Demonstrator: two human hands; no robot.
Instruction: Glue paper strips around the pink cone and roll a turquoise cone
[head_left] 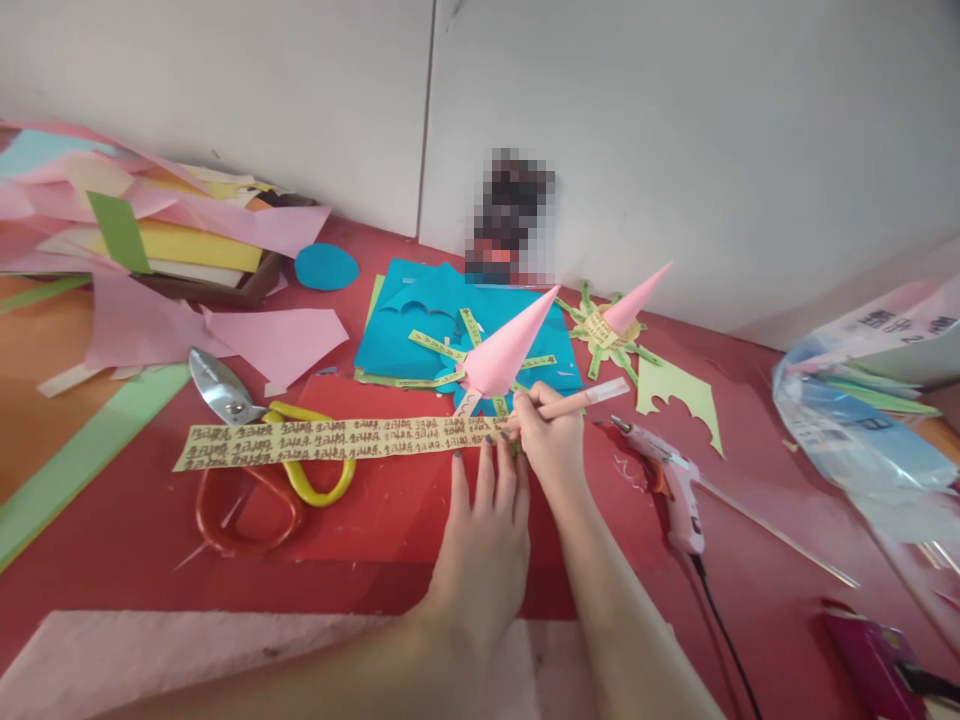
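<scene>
My right hand [553, 440] grips a pen [570, 402], its tip low over the right end of a long yellow paper strip [330, 442] covered in rows of handwriting. Lying flat with fingers stretched, my left hand [486, 510] presses near that same end of the strip. Just beyond both hands stands a pink paper cone [510, 345] on a blue scalloped base with written yellow-green strips radiating out. The strip's left part lies across scissors [319, 490] with one yellow and one red handle. Where the pen tip meets the paper is partly hidden by my fingers.
A pink glue gun [679, 490] with a black cord lies to the right. A second pink cone [640, 300] stands at the back beside a yellow-green scrap [686, 390]. Coloured paper fills a box [251, 285] at left. Blue sheets [382, 335] lie behind; a plastic bag [847, 400] sits far right.
</scene>
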